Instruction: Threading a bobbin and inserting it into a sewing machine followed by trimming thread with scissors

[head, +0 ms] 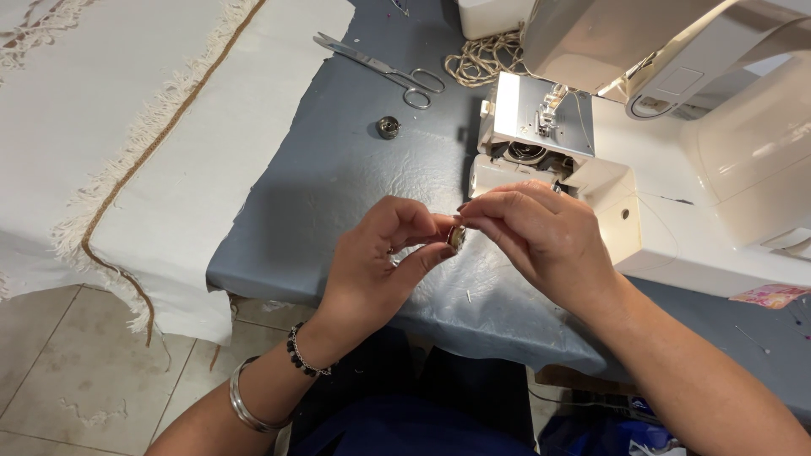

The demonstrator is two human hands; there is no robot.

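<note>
Metal bobbin [456,237] sits pinched between my left hand [378,266] and right hand [541,236], fingertips closed on it above the grey table [329,186]. Beyond stand the white sewing machine [676,169], a bobbin case [388,127], scissors [384,67], and fringed white cloth [144,143].

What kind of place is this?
Likely a home sewing corner or small workshop: a sewing machine, scissors and fringed cloth lie on the table, and both hands hold a small bobbin.
</note>
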